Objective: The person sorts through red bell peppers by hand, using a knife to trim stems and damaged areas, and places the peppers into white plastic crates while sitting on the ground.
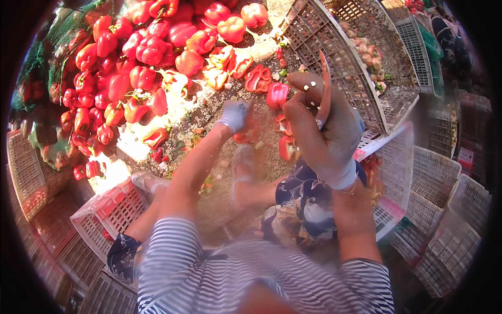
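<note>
My right hand (329, 125), in a stained work glove, is raised and closed around a small curved knife (324, 90) with its blade pointing up; a few pale seeds cling to the glove. Low over the ground, my left hand (236, 114) wears a light glove and is at a red bell pepper (248, 131), which is blurred and partly covered by the fingers. Cut red pepper pieces (286, 147) lie between the two hands. A whole-looking red pepper (277, 95) rests just beyond them. Farther off, a large heap of red bell peppers (151, 50) spreads to the upper left.
A plastic crate (386, 188) with red pieces stands by my right leg. Another crate (123, 206) is at my left leg. A tilted crate (313, 43) stands at the upper right, near pepper cores (366, 53). Green netting (59, 51) borders the heap. Seeds litter the ground.
</note>
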The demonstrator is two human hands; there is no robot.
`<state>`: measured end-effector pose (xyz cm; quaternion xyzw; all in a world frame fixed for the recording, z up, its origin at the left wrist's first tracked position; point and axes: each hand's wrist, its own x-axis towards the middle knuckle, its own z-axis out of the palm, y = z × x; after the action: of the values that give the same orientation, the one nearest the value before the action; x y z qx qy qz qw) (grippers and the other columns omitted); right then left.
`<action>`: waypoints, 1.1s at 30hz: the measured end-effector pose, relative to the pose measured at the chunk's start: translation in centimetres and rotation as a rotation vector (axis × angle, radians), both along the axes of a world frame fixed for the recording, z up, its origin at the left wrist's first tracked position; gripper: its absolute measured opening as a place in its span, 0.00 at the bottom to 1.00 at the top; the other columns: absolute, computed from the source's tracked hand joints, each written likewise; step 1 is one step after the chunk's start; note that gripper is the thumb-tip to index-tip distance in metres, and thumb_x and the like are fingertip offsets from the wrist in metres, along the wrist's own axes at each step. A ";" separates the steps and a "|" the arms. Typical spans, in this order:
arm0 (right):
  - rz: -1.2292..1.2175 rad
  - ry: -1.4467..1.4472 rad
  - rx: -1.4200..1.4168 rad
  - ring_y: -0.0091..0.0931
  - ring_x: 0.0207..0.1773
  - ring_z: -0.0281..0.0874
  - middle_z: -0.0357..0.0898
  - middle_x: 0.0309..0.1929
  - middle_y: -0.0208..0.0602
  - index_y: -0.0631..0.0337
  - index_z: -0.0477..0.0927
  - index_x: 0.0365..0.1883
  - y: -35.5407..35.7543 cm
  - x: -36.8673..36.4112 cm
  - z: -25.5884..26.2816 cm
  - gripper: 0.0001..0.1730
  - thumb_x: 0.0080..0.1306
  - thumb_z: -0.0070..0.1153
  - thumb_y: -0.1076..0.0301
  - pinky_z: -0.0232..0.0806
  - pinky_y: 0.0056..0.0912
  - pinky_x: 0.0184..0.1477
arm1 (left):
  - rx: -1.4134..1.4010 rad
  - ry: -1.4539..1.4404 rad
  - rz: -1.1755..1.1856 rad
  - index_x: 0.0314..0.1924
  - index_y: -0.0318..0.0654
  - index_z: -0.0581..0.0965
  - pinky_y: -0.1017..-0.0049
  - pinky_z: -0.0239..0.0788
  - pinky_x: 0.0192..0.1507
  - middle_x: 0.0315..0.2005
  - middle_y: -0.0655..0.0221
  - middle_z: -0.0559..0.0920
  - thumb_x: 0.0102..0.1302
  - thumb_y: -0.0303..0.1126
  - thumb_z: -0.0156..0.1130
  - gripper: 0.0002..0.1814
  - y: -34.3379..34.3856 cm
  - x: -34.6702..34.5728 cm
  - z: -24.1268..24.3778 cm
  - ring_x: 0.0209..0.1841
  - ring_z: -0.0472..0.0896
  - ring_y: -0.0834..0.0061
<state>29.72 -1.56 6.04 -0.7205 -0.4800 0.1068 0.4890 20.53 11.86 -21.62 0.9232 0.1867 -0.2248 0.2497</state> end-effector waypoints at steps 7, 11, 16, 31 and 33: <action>-0.088 -0.040 0.077 0.28 0.23 0.78 0.77 0.22 0.33 0.58 0.80 0.46 -0.2 0.1 0.0 0.13 0.64 0.64 0.66 0.69 0.30 0.27 | -0.006 -0.163 0.433 0.64 0.43 0.70 0.62 0.71 0.56 0.51 0.53 0.83 0.46 0.48 0.72 0.44 8.3 -9.8 7.8 0.54 0.81 0.54; -0.159 -0.039 0.148 0.21 0.22 0.75 0.77 0.23 0.31 0.57 0.81 0.47 -2.0 0.5 0.1 0.13 0.65 0.65 0.66 0.68 0.26 0.27 | 0.336 -0.218 0.695 0.64 0.40 0.69 0.60 0.71 0.55 0.52 0.52 0.81 0.50 0.44 0.72 0.42 14.3 -22.5 21.8 0.54 0.81 0.53; -0.214 0.228 0.233 0.14 0.25 0.73 0.77 0.22 0.25 0.58 0.82 0.49 -3.9 0.1 2.2 0.14 0.66 0.64 0.67 0.66 0.20 0.27 | 0.997 0.206 0.852 0.68 0.38 0.64 0.59 0.73 0.54 0.54 0.47 0.80 0.50 0.38 0.69 0.44 15.7 -50.5 32.3 0.54 0.81 0.50; -0.199 0.152 0.129 0.13 0.23 0.70 0.74 0.21 0.26 0.57 0.82 0.45 -2.3 0.3 1.2 0.11 0.69 0.61 0.62 0.64 0.21 0.27 | 0.207 -0.232 0.232 0.58 0.43 0.76 0.58 0.73 0.42 0.41 0.56 0.82 0.61 0.40 0.67 0.25 3.3 -22.4 19.1 0.40 0.82 0.54; -0.217 0.179 0.095 0.15 0.23 0.71 0.74 0.21 0.26 0.57 0.82 0.44 -2.2 0.5 0.9 0.11 0.68 0.61 0.62 0.65 0.22 0.27 | 0.117 -0.230 0.044 0.54 0.43 0.77 0.58 0.74 0.40 0.36 0.59 0.82 0.62 0.44 0.66 0.23 -0.7 -15.8 15.1 0.39 0.83 0.55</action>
<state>30.24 -3.78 6.90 -0.7316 -0.3583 0.0945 0.5722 4.76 11.15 -6.50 0.9515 0.1899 -0.1004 0.2203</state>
